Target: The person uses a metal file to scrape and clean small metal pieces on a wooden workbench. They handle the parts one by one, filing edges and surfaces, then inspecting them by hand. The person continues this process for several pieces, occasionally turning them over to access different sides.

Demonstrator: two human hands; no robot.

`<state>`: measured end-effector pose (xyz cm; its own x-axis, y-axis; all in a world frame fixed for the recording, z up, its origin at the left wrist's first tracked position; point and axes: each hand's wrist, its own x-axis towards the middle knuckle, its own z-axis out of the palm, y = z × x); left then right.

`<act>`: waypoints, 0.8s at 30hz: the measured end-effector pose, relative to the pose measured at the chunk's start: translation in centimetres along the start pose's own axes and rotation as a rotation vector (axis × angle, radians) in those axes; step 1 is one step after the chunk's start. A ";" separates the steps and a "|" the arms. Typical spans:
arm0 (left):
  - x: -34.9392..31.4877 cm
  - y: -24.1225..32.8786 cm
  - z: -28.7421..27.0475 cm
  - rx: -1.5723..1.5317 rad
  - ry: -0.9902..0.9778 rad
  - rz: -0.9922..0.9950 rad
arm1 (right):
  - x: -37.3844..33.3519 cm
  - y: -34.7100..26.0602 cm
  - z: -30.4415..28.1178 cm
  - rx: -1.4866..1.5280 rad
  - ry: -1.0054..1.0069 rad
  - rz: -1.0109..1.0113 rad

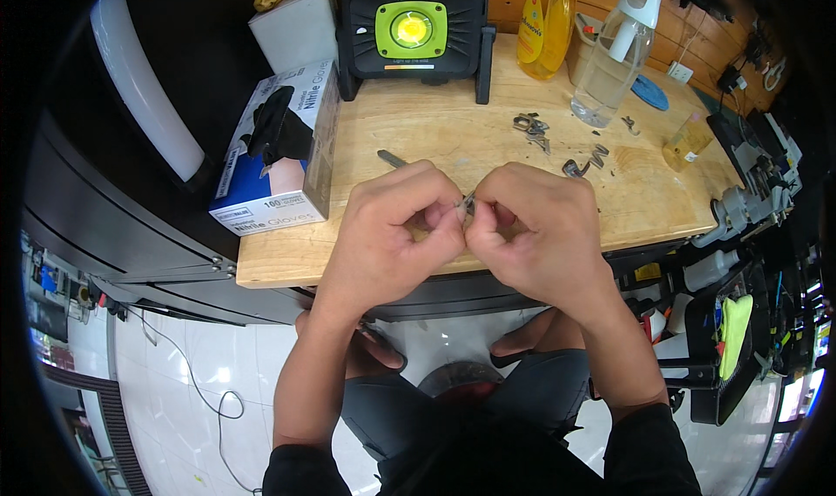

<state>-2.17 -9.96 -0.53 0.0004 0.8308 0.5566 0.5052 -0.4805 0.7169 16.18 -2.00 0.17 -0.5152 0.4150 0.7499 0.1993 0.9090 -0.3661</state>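
Observation:
Above the front edge of the wooden tabletop, my left hand (pixel 396 235) and my right hand (pixel 542 235) meet with thumbs and forefingers pinched. Between the fingertips a small dark greyish piece (pixel 468 202) shows; most of it is covered, and its kind is not clear. Just beyond my left hand, a narrow flat grey strip (pixel 391 158) lies on the wood, partly behind the knuckles. Several small curled metallic-looking pieces (pixel 533 130) are scattered past my right hand, with another bent piece (pixel 597 156) nearer to it.
A lit work lamp (pixel 412 29) stands at the back. To the left is a box of black gloves (pixel 287 182). At the back right are a yellow liquid bottle (pixel 547 26), a clear spray bottle (pixel 610 69) and a small amber bottle (pixel 686 143). A cable (pixel 209 402) trails across the floor.

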 end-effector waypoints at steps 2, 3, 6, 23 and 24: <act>-0.1 0.1 0.0 0.005 0.002 -0.009 | -0.2 0.4 0.3 0.056 0.034 0.033; -0.1 0.1 0.0 0.007 0.000 -0.008 | -0.3 0.4 0.3 0.063 0.037 0.054; -0.2 0.0 0.1 -0.027 0.019 -0.040 | -0.3 0.4 0.0 0.077 0.045 0.113; -0.6 -1.5 0.4 -0.190 0.072 -0.089 | -2.3 -0.4 -2.3 0.471 -0.127 0.313; -0.6 -1.5 0.4 -0.200 0.073 -0.096 | -2.3 -0.5 -2.4 0.483 -0.133 0.316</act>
<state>-2.61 -9.67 -2.10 -0.1059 0.8564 0.5054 0.3188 -0.4522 0.8330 19.30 -3.33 -0.04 -0.5992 0.6254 0.4998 -0.0263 0.6085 -0.7931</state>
